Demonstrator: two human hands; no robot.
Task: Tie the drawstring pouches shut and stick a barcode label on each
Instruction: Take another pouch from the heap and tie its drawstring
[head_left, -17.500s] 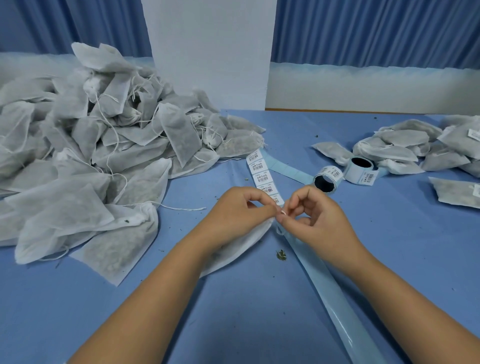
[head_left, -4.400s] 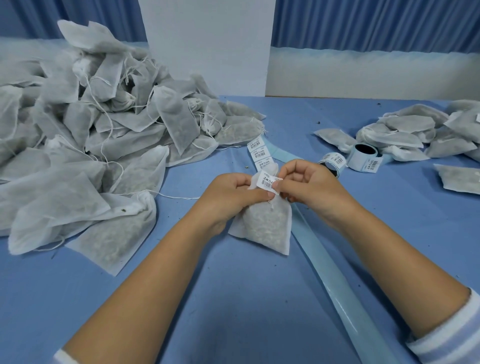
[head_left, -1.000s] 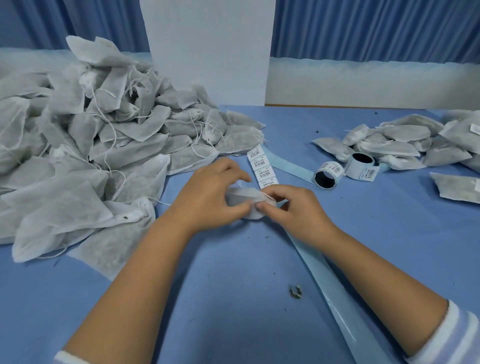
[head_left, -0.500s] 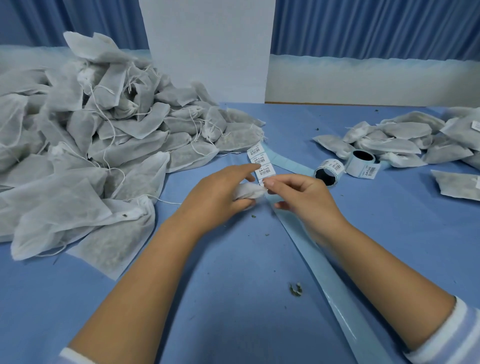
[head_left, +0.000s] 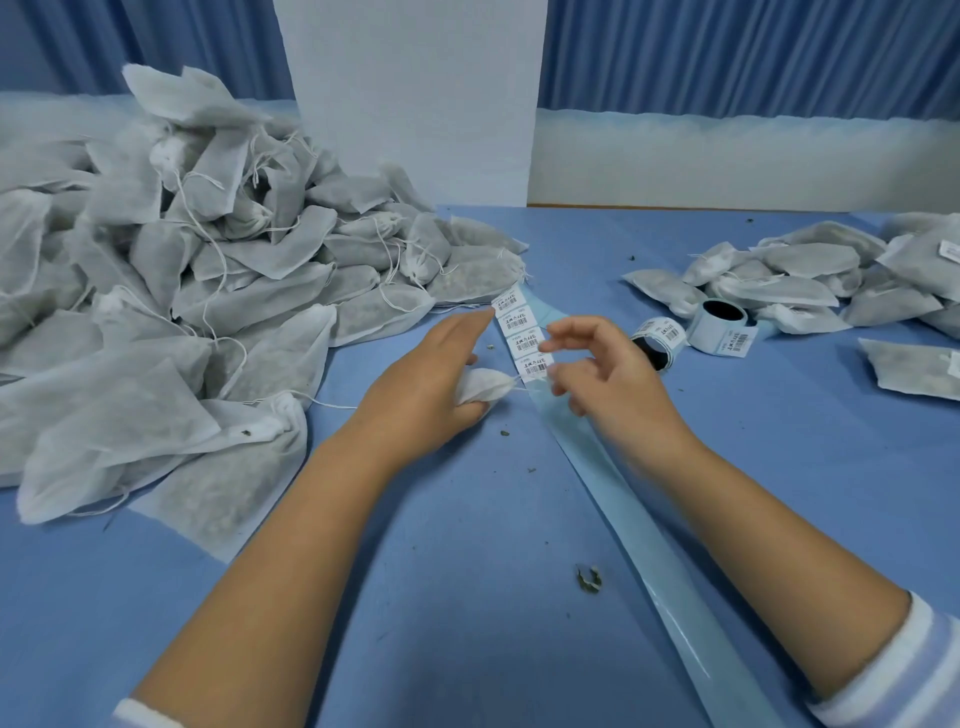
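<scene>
pouch heap (head_left: 182, 312) blocks left | label rolls (head_left: 724, 332) right | table (head_left: 415, 597) open near

A worker's two forearms are bare from the wrist upward, as seen from the head camera. The right sleeve (head_left: 904, 670) ends partway up the forearm in a soft, slightly bunched cuff, banded in broad stripes of white and pale lilac-blue that run round the arm. A sliver of the left sleeve (head_left: 150, 714) shows the same pale banding. The left hand (head_left: 426, 384) and right hand (head_left: 608, 384) are bare.
</scene>
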